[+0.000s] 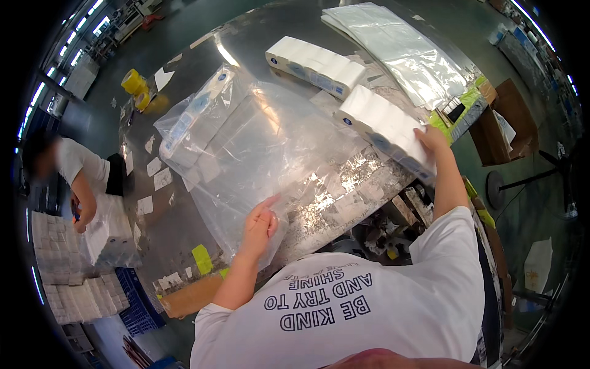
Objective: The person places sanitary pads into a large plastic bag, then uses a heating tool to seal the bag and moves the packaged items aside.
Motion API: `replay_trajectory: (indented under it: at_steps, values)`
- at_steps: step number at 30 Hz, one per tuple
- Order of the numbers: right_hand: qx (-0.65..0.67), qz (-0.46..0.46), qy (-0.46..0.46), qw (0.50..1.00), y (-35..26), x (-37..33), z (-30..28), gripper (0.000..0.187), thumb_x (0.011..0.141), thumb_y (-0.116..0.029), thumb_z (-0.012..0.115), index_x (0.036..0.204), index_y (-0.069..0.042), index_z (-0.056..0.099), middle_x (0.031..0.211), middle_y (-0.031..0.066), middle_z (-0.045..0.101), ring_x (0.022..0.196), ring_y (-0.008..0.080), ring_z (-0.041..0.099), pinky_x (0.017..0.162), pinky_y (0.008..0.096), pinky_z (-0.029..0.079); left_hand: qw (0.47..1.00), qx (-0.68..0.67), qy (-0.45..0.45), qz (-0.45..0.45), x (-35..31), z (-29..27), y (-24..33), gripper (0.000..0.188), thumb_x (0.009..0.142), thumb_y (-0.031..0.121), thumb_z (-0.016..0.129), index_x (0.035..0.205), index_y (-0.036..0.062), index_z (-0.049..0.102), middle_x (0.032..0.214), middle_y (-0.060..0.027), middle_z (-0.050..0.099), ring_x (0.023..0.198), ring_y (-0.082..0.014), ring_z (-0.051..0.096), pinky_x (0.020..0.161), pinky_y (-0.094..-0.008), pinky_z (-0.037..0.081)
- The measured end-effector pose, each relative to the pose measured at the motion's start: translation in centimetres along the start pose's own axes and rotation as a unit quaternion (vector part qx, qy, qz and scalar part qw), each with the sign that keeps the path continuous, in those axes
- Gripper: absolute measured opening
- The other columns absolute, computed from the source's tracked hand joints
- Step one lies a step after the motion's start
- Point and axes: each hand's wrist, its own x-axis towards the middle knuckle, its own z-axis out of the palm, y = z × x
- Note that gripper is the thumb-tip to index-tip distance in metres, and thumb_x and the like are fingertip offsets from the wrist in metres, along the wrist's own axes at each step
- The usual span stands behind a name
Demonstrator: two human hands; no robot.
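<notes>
A large clear plastic bag [258, 147] lies open-ended toward me on the shiny metal table [184, 215]. A row of white wrapped packs [193, 114] sits inside at its far end. My left hand [261, 224] pinches the bag's near edge. My right hand [430, 141] rests on a second row of white packs [384, 126] at the table's right edge, gripping its near end. A third row of white packs [316, 64] lies farther back.
A stack of flat clear bags [399, 49] lies at the far right. Yellow tape rolls [135, 86] sit far left. A person in white [86, 178] works at left beside stacked white packs [74, 283]. A cardboard box [504, 123] stands right of the table.
</notes>
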Motion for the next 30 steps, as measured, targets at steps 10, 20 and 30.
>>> replay_trajectory:
  at_steps: [10,20,30]
  values:
    - [-0.122,-0.164,0.069,0.976,-6.7,-12.7,-2.1,0.068,0.067,-0.046,0.076,0.122,-0.010,0.058,0.105,0.0179,0.060,0.102,0.0335,0.059,0.087,0.0434,0.048,0.998,0.017,0.054,0.025,0.3,-1.0,1.5,0.042,0.102,0.026,0.041,0.131,-0.0039,0.047,0.053,0.0055,0.035,0.047,-0.0050,0.029,0.045,-0.0208,0.023]
    - [-0.049,-0.209,-0.014,0.977,-13.6,-20.3,0.9,0.096,0.061,-0.026,0.075,0.146,-0.019,0.032,0.118,0.0239,0.055,0.108,0.0387,0.056,0.092,0.0405,0.046,0.996,0.033,0.073,0.026,-1.5,-1.7,2.6,0.043,0.102,0.027,0.041,0.134,-0.0028,0.046,0.056,0.0062,0.033,0.049,-0.0038,0.029,0.047,-0.0193,0.023]
    - [0.713,0.079,-0.422,0.555,-3.4,-26.9,2.5,0.084,0.071,-0.022,0.067,0.144,-0.002,0.031,0.129,0.0180,0.054,0.110,0.0327,0.058,0.095,0.0464,0.047,0.988,0.141,0.023,0.063,-2.1,-3.8,5.4,0.035,0.100,0.019,0.045,0.130,0.0049,0.056,0.062,0.0068,0.038,0.056,-0.0035,0.035,0.052,-0.0190,0.030]
